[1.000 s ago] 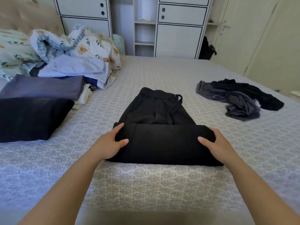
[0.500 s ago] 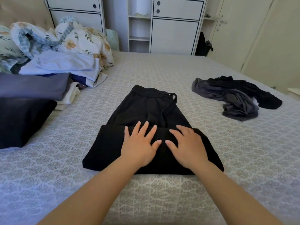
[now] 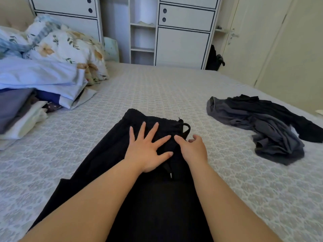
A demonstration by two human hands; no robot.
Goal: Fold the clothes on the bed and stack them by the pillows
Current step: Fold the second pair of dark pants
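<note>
Black drawstring trousers (image 3: 108, 165) lie on the patterned bedspread (image 3: 157, 95), waistband at the far end and the folded leg part near me. My left hand (image 3: 146, 151) presses flat on the cloth just below the waistband, fingers spread. Beside it, my right hand (image 3: 194, 151) rests on the trousers near the drawstring with its fingers bent; whether it pinches the cord is unclear. A heap of unfolded grey and black clothes (image 3: 265, 126) lies to the right. Folded clothes (image 3: 22, 110) are stacked at the left by the floral pillows (image 3: 70, 48).
A light blue folded sheet (image 3: 42, 77) tops the left pile. White wardrobe and shelves (image 3: 181, 32) stand past the bed's far edge, a cream door (image 3: 248, 41) on the right. Bare bedspread lies between the trousers and the pillows.
Both hands slid forward from the folded leg part up to the waistband area. My view moved closer, so the trousers fill more of the frame.
</note>
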